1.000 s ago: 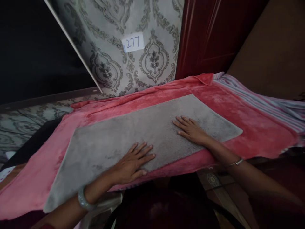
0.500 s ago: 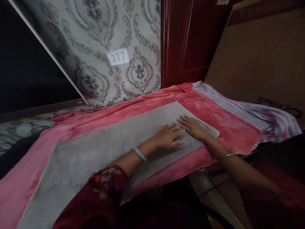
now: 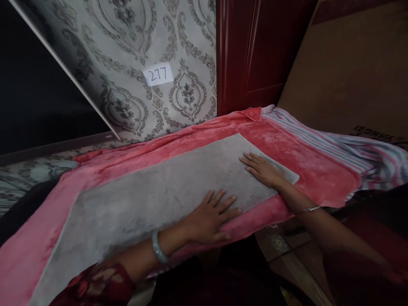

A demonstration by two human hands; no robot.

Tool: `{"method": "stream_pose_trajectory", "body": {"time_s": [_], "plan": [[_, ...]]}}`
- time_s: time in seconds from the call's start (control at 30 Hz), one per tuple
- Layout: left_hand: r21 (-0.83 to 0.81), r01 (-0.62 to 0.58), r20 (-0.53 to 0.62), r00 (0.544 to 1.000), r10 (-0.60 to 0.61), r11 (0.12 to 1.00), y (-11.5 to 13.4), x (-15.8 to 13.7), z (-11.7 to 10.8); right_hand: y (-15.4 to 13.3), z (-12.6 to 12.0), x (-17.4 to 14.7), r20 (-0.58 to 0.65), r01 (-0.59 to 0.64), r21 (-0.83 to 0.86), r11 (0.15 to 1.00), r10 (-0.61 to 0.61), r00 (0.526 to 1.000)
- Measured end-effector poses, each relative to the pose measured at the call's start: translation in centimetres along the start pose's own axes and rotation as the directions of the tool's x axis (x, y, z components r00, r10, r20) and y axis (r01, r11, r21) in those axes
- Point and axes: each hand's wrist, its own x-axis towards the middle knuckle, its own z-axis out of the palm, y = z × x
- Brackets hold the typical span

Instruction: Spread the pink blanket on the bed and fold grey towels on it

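A long grey plush mat (image 3: 134, 195) lies flat across a pink fleece blanket (image 3: 306, 174). My left hand (image 3: 210, 216) rests palm down at the mat's near edge, fingers spread, holding nothing. Farther right, my right hand (image 3: 261, 170) lies flat on the mat close to its right end, its fingers stretched out and also without anything in them. A pale bangle (image 3: 157, 246) circles my left wrist, and a thin metal bracelet (image 3: 307, 210) my right.
Patterned wallpaper with a paper label (image 3: 158, 74) reading 277 rises behind. A dark screen (image 3: 47, 85) stands at left. A red wooden panel (image 3: 248, 55) and a large cardboard box (image 3: 357, 72) stand at right, near a striped cloth (image 3: 338, 148).
My left hand has slid back toward me and slightly left, to the mat's near edge, with its fingers more spread. My right hand has stayed nearly in place.
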Motion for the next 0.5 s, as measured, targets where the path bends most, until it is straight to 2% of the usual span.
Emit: {"method": "stream_pose_trajectory", "body": {"time_s": [0.2, 0.3, 0.37, 0.43, 0.5], "plan": [[-0.008, 0.175, -0.017, 0.984, -0.175, 0.985, 3.0, -8.9, -0.3, -0.5, -0.6, 0.0, 0.043, -0.009, -0.014, 1.000, 0.009, 0.999], [-0.001, 0.333, -0.090, 0.939, -0.331, 0.943, 3.1, -12.3, 0.0, -0.7, -0.7, -0.2, 0.057, -0.017, -0.016, 1.000, 0.018, 0.998], [0.028, 0.513, -0.174, 0.848, -0.501, 0.858, 2.7, -14.5, 0.5, -0.5, -0.5, -0.4, 0.047, -0.006, -0.018, 1.000, 0.007, 0.999], [0.061, 0.684, -0.245, 0.716, -0.654, 0.727, 2.2, -16.8, 1.3, 0.1, 0.2, -0.6, 0.022, 0.019, -0.031, 0.999, -0.018, 1.000], [0.090, 0.795, -0.290, 0.597, -0.748, 0.600, 2.0, -19.0, 2.2, 1.1, 1.2, -0.7, -0.012, 0.035, -0.086, 0.996, -0.036, 0.999]]}}
